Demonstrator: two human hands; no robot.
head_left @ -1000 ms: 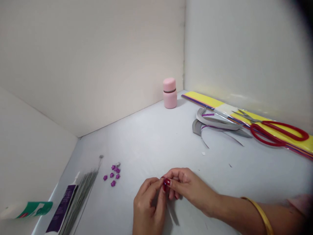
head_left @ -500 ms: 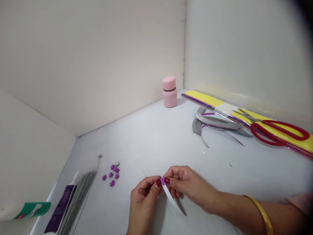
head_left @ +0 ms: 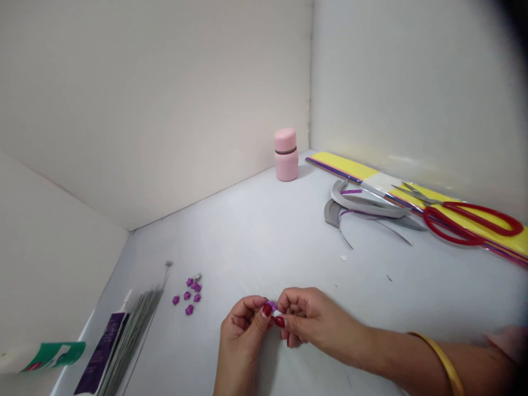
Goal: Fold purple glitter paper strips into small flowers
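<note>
My left hand (head_left: 249,327) is closed, pinching a small purple folded paper piece (head_left: 271,305) between thumb and fingers. Just right of it, the thumb and forefinger of my right hand (head_left: 307,313) close on the white side of the paper strip (head_left: 276,313) that comes off this piece. Most of the strip is hidden by the fingers. Several finished purple paper stars (head_left: 187,295) lie loose on the table to the left, with a silvery one (head_left: 198,276) at their back.
Red-handled scissors (head_left: 454,220) lie across a yellow paper pack (head_left: 338,164) at the right. Beside them are grey and purple paper strips (head_left: 367,206). A pink flask (head_left: 286,155) stands at the back. Thin wires (head_left: 132,330), a purple tube (head_left: 103,352) and a green-and-white tube (head_left: 58,355) lie left.
My right hand has shifted slightly down and folded the strip in. The long white tail that hung below the purple piece no longer shows. My left hand holds its place.
</note>
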